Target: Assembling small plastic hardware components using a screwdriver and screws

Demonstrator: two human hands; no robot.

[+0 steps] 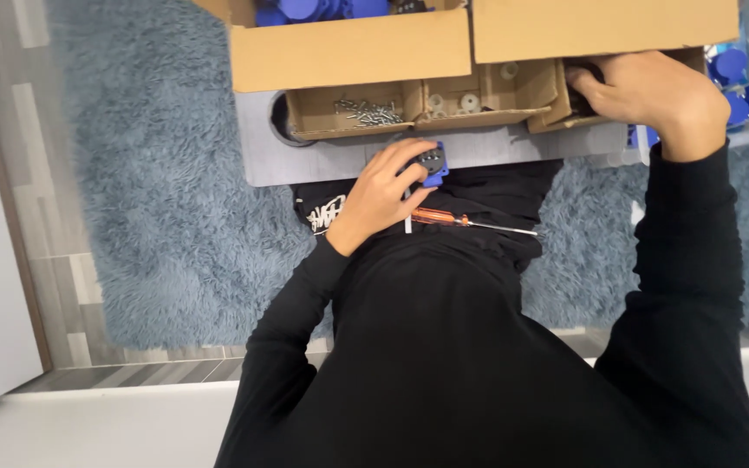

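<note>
Hands are seen from the head camera over a grey bench [322,160] set on a shaggy blue rug [166,217]: the left hand [381,192] is clamped on a small blue and black part [433,163] at the bench's near edge, just above an orange-handled screwdriver [470,222] laid across the black-clothed lap. The right hand [643,91] is reached into the rightmost cardboard compartment [556,108], its fingers curled and partly hidden, so a grip on anything cannot be told. Screws [367,112] are held in the left compartment, pale washers [468,101] in the middle one, and blue parts [743,87] are piled at the far right.
</note>
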